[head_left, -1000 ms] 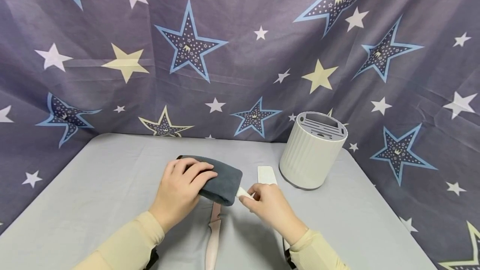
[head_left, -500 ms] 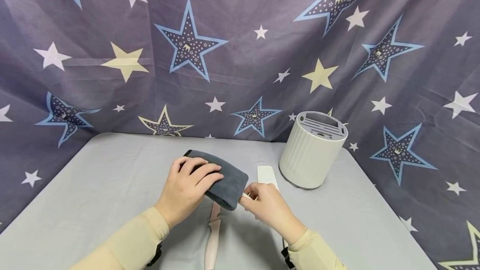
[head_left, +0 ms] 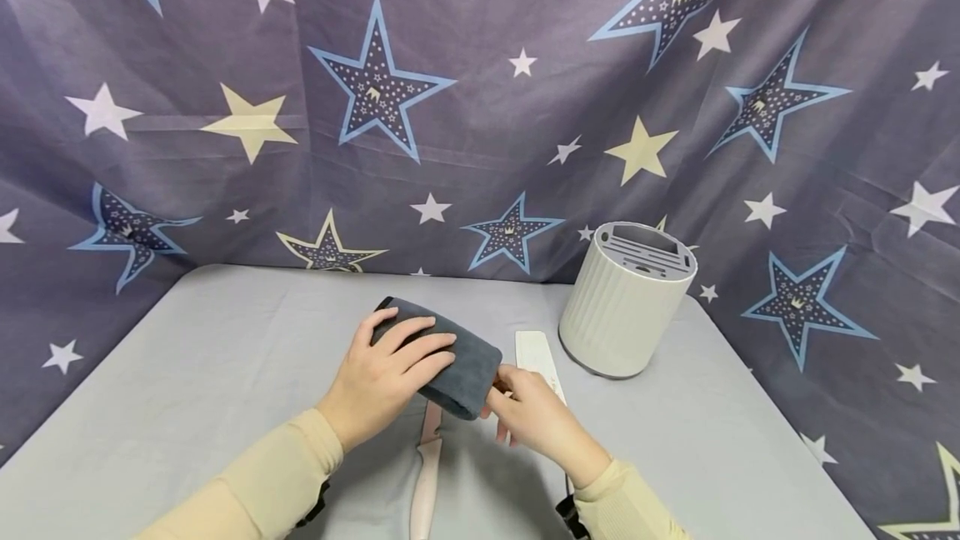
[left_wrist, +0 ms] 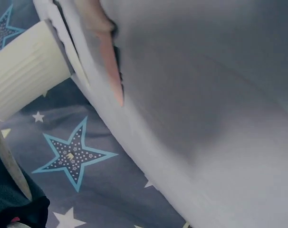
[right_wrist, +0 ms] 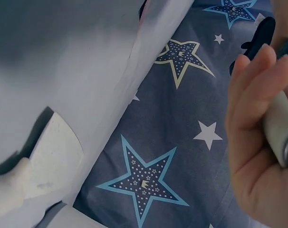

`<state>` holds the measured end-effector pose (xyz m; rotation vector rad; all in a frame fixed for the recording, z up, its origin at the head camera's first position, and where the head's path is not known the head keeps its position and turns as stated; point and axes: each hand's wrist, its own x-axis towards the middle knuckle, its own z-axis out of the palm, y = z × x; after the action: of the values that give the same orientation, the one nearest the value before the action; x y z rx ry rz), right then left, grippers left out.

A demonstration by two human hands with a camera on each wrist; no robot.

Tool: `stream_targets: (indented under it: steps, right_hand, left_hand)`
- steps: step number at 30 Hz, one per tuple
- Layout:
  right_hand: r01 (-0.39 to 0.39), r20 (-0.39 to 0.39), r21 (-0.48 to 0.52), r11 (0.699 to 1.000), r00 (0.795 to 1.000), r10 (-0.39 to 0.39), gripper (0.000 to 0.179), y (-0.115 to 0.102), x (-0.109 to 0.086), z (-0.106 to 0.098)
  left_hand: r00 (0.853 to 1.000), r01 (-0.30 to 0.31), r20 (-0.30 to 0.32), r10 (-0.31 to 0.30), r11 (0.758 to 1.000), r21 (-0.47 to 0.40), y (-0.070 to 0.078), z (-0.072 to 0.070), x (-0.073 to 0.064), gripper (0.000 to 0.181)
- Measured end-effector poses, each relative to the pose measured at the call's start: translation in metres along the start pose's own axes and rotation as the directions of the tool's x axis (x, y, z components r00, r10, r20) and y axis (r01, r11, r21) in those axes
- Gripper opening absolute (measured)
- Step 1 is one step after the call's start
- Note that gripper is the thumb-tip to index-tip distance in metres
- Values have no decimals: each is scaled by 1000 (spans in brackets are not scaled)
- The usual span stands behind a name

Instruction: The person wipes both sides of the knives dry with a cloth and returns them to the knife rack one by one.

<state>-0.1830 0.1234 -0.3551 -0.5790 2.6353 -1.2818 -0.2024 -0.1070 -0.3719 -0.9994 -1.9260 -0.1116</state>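
Observation:
A folded dark grey cloth (head_left: 465,365) lies under the spread fingers of my left hand (head_left: 384,377), which holds it from above over the table; the thumb is hidden. My right hand (head_left: 538,417) is at the cloth's right end, its fingers curled round the white handle (right_wrist: 279,126) of a knife. In the left wrist view the knife's metal blade (left_wrist: 11,161) shows beside the cloth (left_wrist: 4,185). Below the cloth lies a knife with a pale pink handle (head_left: 425,486) and a pink blade (left_wrist: 110,66).
A white ribbed knife block (head_left: 626,307) with a slotted grey top stands at the back right. Beyond my right hand a white, broad-bladed knife (head_left: 534,351) lies flat on the grey-covered table (head_left: 247,340). A star-patterned curtain (head_left: 480,148) surrounds the table's back and sides.
The left hand has slid the cloth to the right, up to the right hand's fingers. The white handle seen between cloth and right hand earlier is now covered in the head view.

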Motion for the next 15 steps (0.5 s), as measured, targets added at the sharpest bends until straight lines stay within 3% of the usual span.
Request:
stream_targets:
  steps: [9, 15]
  right_hand:
    - [-38, -16, 79, 996, 999, 40, 16, 0, 0, 1]
    - [-57, -19, 179, 982, 998, 61, 17, 6, -1, 4]
  left_hand:
    - [995, -69, -67, 70, 998, 12, -2, 5, -4, 39]
    - [996, -89, 26, 88, 995, 36, -2, 4, -11, 43]
